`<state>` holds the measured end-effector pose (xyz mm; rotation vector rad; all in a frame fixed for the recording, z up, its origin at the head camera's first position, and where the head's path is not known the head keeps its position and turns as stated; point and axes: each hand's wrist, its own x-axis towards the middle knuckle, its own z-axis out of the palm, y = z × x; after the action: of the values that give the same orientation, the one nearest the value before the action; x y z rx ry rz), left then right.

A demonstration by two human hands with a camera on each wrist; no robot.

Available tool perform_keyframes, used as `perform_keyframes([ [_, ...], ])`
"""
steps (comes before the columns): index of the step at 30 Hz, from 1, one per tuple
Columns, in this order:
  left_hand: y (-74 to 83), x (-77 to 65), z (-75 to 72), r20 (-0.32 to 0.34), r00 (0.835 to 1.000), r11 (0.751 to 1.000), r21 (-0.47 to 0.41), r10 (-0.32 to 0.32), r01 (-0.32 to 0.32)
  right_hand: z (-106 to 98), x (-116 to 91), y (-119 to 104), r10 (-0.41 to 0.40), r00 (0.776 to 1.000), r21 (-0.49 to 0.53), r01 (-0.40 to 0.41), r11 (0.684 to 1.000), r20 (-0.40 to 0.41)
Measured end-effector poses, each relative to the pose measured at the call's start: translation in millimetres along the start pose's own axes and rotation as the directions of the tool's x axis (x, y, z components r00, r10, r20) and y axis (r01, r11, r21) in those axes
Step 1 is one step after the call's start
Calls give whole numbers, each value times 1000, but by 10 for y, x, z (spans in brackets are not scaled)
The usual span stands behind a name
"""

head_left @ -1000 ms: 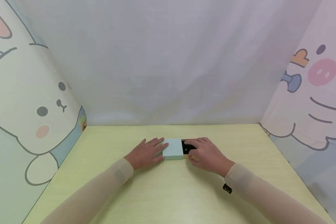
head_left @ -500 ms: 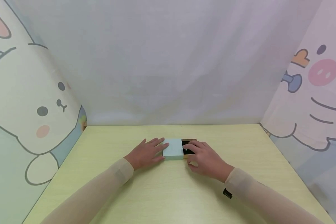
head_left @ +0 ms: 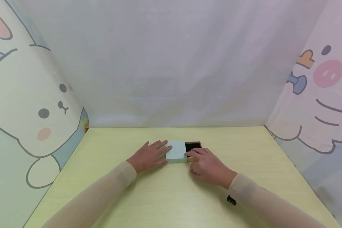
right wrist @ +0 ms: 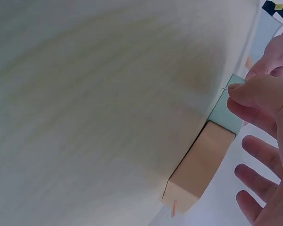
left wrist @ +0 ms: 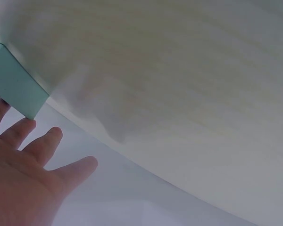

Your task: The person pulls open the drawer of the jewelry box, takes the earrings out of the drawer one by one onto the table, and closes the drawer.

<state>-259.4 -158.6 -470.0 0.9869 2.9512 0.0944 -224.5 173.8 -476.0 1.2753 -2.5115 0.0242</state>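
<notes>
Pale table [head_left: 165, 196]; left hand [head_left: 149, 155] spread against box [head_left: 176, 150], right hand [head_left: 210, 166] pinching thin piece [right wrist: 224, 88].

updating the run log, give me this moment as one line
left hand: touching light-blue box cover | right hand: pinching thin item, too small to identify | brown tray: partly out, black lining showing

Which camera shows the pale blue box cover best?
The head view: most of the top and near side of the pale blue cover show. The left wrist view catches one part, cropped by the frame; the right wrist view, a side partly behind the right hand.
</notes>
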Motion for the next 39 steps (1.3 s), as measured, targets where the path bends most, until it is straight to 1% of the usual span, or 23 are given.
perform_keyframes([
  [5,3,-6,4,1,1000,1000,10,-7,7,7,2,-26,-20,1000,2,20,1000,-13],
  [14,3,-21,-2,-14,1000,1000,3,1,-1,7,3,-44,-60,997,-23,59,998,-44],
  [20,-1,-15,0,-10,1000,1000,-1,-2,2,21,-2,-44,-63,997,-39,61,997,-51],
  [24,-3,-12,6,-6,1000,1000,-9,-3,3,-14,1,-43,-41,999,-29,41,999,-26],
  [27,-10,-10,9,-7,1000,1000,-4,0,0,-50,10,-20,-3,1000,-5,3,1000,1],
  [30,-15,-13,9,-9,1000,1000,-3,2,-2,-71,29,18,33,999,26,-34,999,9],
  [33,-16,-14,8,-8,1000,1000,-10,2,-2,-77,48,59,47,999,44,-47,998,-1],
  [39,-14,-12,7,-10,1000,1000,-12,6,-6,-90,76,119,59,997,71,-56,996,-47],
])
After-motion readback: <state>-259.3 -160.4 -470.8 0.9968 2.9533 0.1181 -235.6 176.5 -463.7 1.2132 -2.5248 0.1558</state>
